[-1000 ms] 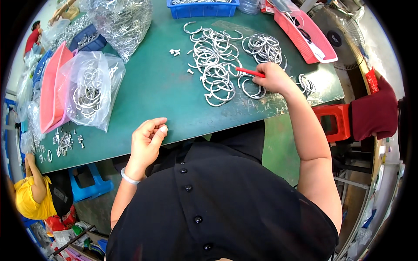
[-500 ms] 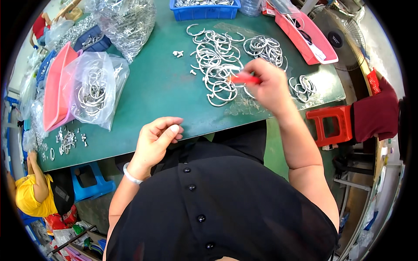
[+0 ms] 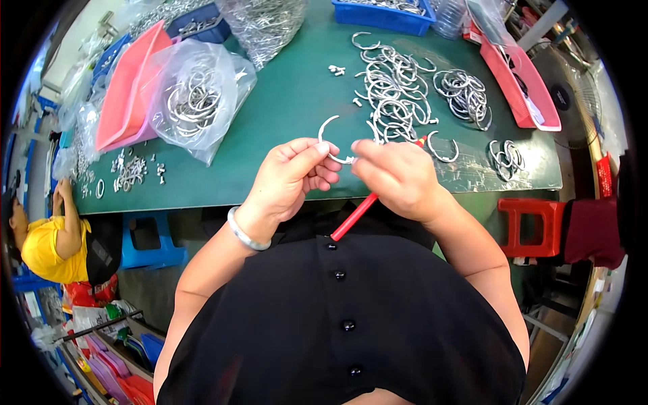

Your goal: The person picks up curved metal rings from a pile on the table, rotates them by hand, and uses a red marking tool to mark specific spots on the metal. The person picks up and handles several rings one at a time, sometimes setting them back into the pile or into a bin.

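My left hand (image 3: 290, 177) pinches an open silver metal ring (image 3: 322, 129) between thumb and fingers, just above the table's near edge. Close to the ring's lower end are the bent fingers of my right hand (image 3: 403, 179), slightly blurred. A slim red pen-like tool (image 3: 354, 217) with a yellowish tip lies through my right hand, its tail slanting toward my shirt. Whether the right fingertips touch the ring, I cannot tell. Beyond the hands spreads a heap of open silver rings (image 3: 397, 88). One separate open ring (image 3: 443, 148) rests right of my right hand.
Another ring pile (image 3: 464, 96) and a small ring cluster (image 3: 506, 160) lie rightward on the green table (image 3: 290, 88). Small metal fittings (image 3: 131, 172), a clear bag of rings (image 3: 233, 111) and pink bins (image 3: 138, 88) stand left. A person in yellow (image 3: 57, 246) sits far left.
My right hand has come back from the heap toward my left hand, still with the red tool. My left hand, formerly without a visible ring, now holds one. The view has shifted.
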The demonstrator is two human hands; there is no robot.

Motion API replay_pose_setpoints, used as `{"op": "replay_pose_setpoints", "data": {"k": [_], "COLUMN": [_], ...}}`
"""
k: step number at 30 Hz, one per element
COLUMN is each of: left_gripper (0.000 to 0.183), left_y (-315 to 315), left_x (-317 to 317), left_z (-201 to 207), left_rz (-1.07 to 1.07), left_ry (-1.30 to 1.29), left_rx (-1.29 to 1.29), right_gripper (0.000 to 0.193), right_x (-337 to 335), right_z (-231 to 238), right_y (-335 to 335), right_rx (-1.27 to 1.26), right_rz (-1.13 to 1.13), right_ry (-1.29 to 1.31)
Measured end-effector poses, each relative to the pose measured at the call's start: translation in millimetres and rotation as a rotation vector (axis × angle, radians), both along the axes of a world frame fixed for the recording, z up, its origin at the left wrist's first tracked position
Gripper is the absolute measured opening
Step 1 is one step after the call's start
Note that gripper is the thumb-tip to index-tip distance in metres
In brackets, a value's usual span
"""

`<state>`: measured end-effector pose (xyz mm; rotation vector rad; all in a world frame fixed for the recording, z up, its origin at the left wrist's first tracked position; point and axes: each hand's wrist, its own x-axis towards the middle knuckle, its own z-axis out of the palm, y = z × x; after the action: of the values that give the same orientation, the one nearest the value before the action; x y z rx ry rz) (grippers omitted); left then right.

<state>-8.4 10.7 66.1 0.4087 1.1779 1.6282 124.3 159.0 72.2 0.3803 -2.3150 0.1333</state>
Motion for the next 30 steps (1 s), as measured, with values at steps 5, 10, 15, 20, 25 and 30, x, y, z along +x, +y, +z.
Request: {"op": "replay_pose_setpoints", "data": {"k": [5,10,15,20,25,30], "left_gripper": [0.019,0.019,0.018,0.019,0.019,0.019], "left_y": [-4.9,-4.6,-4.5,-5.0,-4.8,-4.6], "left_x": [-5.2,-5.3,-4.9,-6.1,-8.8,-10.0], "left_z": [-1.8,-0.7,-0.9,-1.0,-3.3,-4.2], "left_rz": [0.04,0.048,0.063,0.054,0.041,0.034], "left_ry": [0.041,0.075,0.13,0.105,0.024,-0.017], "left_rx": [0.024,0.031,0.023,0.016,0.007,0.022], "right_gripper": [0.015,0.014,0.016,0.014,0.014,0.015], "right_x": [4.4,-2.3,-4.7,-8.1,-10.3,-11.5], "right_z": [-0.5,-0.4,0.7,-0.9,-2.2,-2.9], "right_y": [1.2,7.9,6.3,6.8,6.4,6.4], "right_rx": [-0.831,-1.609,-1.733,-1.762,-1.827,-1.857], "right_rz": [-0.176,0.008,0.075,0.09,0.1,0.09], "right_ry": [-0.169,-0.401,-0.499,-0.533,-0.551,-0.576]}}
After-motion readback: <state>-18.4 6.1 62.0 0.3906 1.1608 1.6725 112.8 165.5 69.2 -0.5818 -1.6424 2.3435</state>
